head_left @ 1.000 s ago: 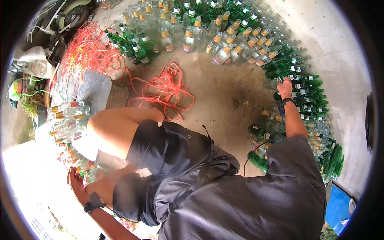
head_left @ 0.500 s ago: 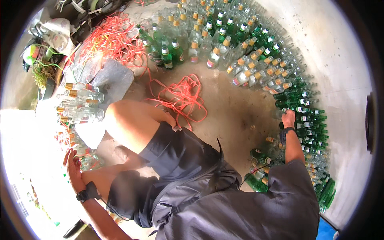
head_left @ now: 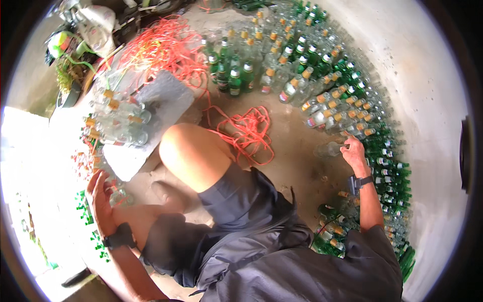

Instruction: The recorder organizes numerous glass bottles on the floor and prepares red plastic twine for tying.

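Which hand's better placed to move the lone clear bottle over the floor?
Right, I'd judge: the right hand seems to grip the clear bottle by its neck; the left hand is far across, by the left leg.

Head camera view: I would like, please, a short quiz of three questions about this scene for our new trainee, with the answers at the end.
1. What does the right hand hold?
2. True or false: the orange-red cord in the middle of the floor lies in a tangle.
3. Choose one. The left hand:
A. grips a green bottle
B. shows no object in its grip
C. holds a knife

Key:
1. A clear glass bottle.
2. True.
3. B.
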A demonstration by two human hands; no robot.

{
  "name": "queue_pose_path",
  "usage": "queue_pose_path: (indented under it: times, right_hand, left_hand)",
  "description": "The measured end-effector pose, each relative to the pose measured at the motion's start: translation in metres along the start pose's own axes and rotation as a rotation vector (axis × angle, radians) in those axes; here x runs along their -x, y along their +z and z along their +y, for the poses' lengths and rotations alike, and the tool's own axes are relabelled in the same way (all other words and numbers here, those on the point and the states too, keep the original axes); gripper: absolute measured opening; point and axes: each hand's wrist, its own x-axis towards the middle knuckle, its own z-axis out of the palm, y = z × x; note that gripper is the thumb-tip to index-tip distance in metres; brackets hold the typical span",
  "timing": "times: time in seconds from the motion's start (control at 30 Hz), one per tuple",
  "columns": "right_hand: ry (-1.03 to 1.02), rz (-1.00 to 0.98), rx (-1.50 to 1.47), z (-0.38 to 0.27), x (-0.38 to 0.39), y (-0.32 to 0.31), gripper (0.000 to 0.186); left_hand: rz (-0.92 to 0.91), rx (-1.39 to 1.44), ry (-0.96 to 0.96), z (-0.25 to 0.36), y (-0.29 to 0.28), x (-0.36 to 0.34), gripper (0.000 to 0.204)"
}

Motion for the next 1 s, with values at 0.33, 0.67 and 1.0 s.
queue_pose_path:
  times: [0.33, 0.67, 1.0]
  right_hand:
    - [-0.550, 0.098, -0.299, -0.244, -0.038, -0.092, 0.020]
    - [-0.876, 0.005, -0.572, -0.452, -0.030, -0.143, 0.018]
    - [-1.257, -0.082, -0.559, -0.553, 0.016, -0.122, 0.020]
  left_hand:
    - [-0.220, -0.097, 0.201, 0.022, 0.038, 0.021, 0.030]
    - [-0.293, -0.120, 0.662, 0.045, 0.119, 0.042, 0.034]
    - [-0.134, -0.400, 0.906, 0.040, 0.128, 0.024, 0.044]
